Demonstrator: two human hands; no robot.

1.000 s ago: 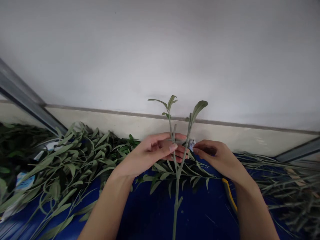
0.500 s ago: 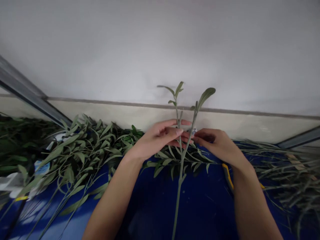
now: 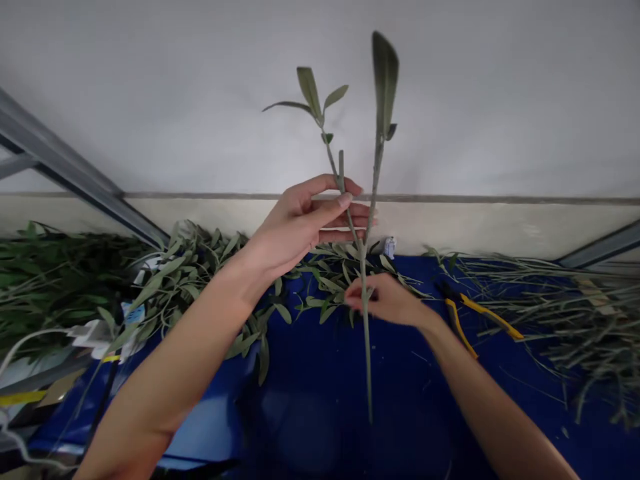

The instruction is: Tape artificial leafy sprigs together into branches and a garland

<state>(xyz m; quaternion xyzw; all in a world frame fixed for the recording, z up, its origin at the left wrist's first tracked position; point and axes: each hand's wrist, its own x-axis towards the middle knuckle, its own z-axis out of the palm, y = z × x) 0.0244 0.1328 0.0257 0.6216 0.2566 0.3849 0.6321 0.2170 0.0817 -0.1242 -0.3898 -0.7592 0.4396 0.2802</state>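
1. Dark green leafy branches lie heaped at far left, with a white paper scrap at their edge.
2. Paler narrow-leaved branches spread across the blue bench, a sizeable amount of material yet unhandled by the look of it.
3. Left hand is raised, its fingers closed around the forked upper part of a single branch, thumb across the front.
4. Branch stands nearly upright above the bench. Its leaves sit only on the two tips, with a short bare stub between the forks. The long lower stem looks mostly stripped, so this piece seems well along.
5. Right hand is low on the stem, fingers curled narrow behind it; contact cannot be told.
6. Small white object stands on the ledge behind the branch.
7. Yellow-handled pliers lie just right of the right hand, handles spread.
8. Thin, sparse stems form a heap at far right.
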